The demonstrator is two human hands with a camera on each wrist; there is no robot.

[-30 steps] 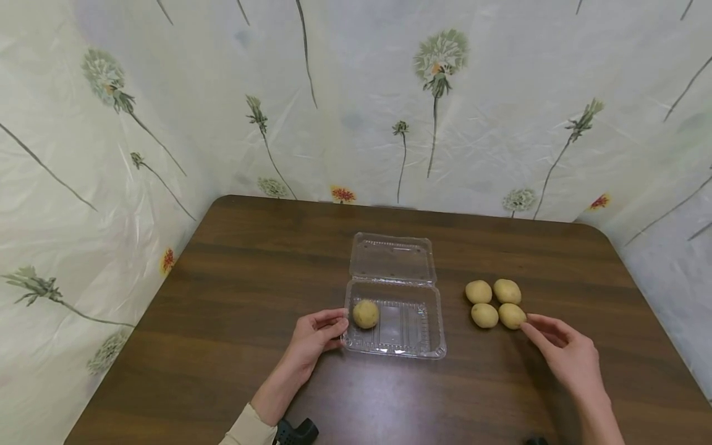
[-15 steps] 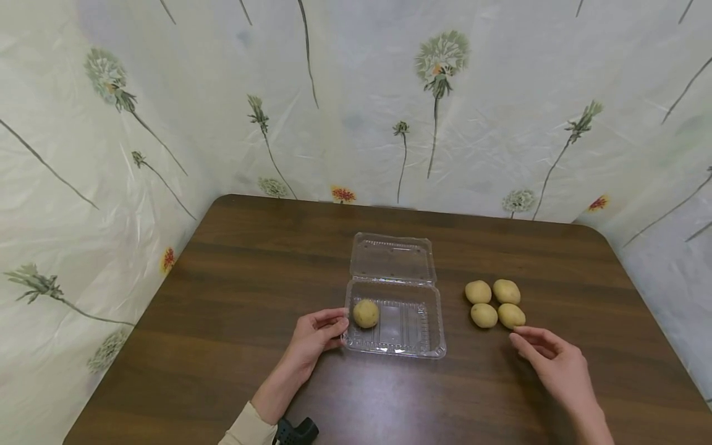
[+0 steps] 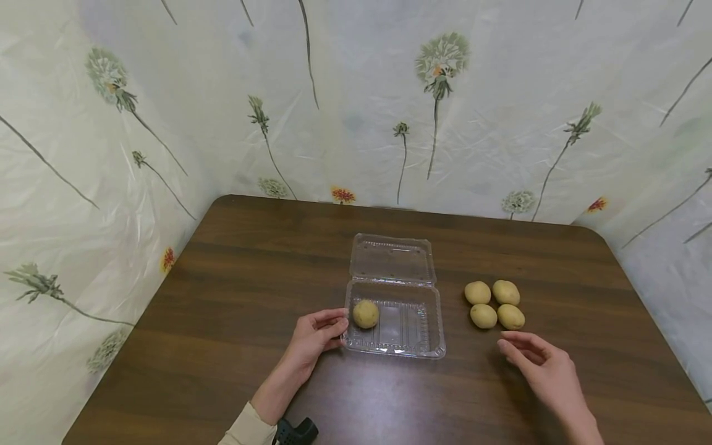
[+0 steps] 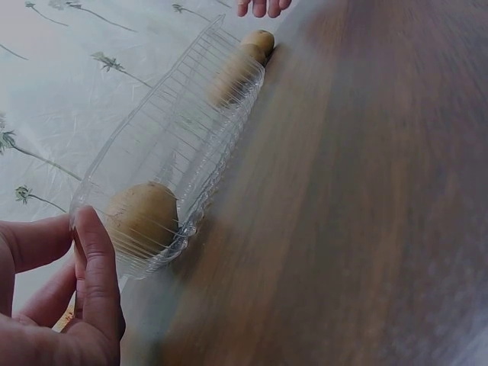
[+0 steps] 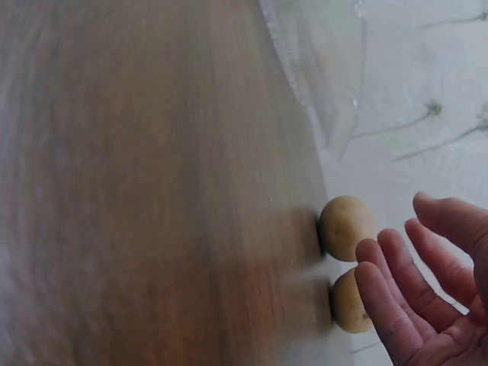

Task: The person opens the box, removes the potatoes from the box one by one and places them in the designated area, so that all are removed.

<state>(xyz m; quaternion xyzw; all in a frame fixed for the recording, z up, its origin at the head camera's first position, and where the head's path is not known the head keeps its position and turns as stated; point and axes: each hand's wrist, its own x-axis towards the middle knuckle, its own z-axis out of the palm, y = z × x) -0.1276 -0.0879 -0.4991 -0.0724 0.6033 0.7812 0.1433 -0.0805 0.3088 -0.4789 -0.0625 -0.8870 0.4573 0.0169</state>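
A clear plastic clamshell container [image 3: 442,330] lies on the brown table with its lid [image 3: 392,259] folded back. One potato [image 3: 366,314] sits at the left end of its base. My left hand [image 3: 317,340] pinches the container's left rim between thumb and fingers; in the left wrist view the thumb and fingers meet at that edge. To the right, several potatoes stand close together, the nearest right one [image 3: 510,316] among them. Just in front of it is my right hand [image 3: 542,368], fingers loosely bent and holding nothing. The right wrist view shows the fingers apart beside two potatoes [image 5: 347,229].
The wooden table [image 3: 267,259] has rounded far corners. Behind and beside it hangs a pale sheet [image 3: 356,93] printed with dandelions. A black wrist device [image 3: 297,431] is at the left wrist, below a cream sleeve [image 3: 250,426].
My right hand has drawn back from the nearest right potato, moving left and toward me, in front of the group. The left hand and the container stay put.
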